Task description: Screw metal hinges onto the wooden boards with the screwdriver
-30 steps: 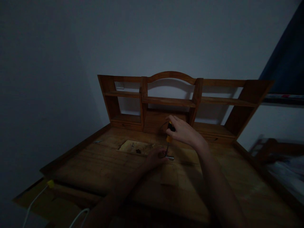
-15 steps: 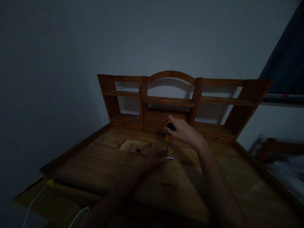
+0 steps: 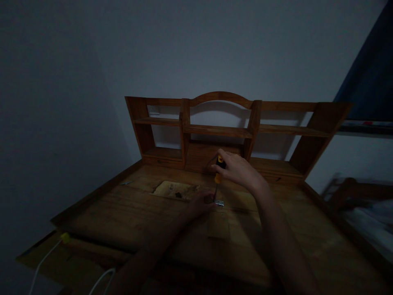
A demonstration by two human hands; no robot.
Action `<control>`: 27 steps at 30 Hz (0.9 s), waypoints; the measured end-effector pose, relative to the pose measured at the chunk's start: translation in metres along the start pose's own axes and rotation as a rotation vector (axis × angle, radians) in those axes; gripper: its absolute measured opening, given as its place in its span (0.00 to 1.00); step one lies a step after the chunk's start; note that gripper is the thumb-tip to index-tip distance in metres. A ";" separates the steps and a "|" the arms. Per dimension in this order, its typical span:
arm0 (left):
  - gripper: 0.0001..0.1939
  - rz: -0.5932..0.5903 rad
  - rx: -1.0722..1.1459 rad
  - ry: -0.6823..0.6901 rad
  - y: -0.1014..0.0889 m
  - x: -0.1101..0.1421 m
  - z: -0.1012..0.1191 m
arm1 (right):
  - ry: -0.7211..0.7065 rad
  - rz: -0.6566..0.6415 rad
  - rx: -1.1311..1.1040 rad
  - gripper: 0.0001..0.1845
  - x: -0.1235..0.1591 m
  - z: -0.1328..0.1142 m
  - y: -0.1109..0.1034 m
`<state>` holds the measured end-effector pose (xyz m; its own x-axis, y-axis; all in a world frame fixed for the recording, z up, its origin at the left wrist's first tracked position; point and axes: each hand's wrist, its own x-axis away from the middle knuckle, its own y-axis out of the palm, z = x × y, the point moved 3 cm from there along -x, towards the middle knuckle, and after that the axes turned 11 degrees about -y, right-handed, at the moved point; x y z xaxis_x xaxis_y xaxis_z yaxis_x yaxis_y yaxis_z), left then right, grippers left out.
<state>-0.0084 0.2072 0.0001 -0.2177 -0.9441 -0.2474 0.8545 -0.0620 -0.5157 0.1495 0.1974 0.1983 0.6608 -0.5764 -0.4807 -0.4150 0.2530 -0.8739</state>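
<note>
Screwdriver (image 3: 217, 178) stands near upright, tip down by the plate

And here it is, out over the middle of the desk (image 3: 135, 209), handle leaning slightly right. The right hand (image 3: 236, 167) is clamped on that handle, fingers wrapped about the top. Down low, the left hand (image 3: 197, 204) has its fingers curled in at the left end of the plate (image 3: 220, 203); whether they pinch plate or tip, I cannot tell.

How far along? Looks mid-job to me: tool in place, tip down, plate lying on the wood. Whether any screw sits home is too small and dark to call, so what's left stays open.

Now the materials! The plate: small, oblong, bright metal. The handle: yellow and black, chunky, above a thin dark shaft. The desk: brown wood, grain running across, with a paler, rough-edged patch (image 3: 167, 188) left of centre and a dark spot in it. Behind, the shelf (image 3: 218, 131): matching wood, square bays, one arched top rail.
</note>
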 end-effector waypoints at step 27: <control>0.13 0.019 -0.016 -0.033 -0.001 0.004 0.005 | -0.074 -0.023 -0.087 0.23 0.000 0.001 -0.004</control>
<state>-0.0075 0.2018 0.0041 -0.1854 -0.9552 -0.2306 0.8506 -0.0385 -0.5244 0.1516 0.1974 0.2014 0.7140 -0.5214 -0.4674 -0.4496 0.1703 -0.8768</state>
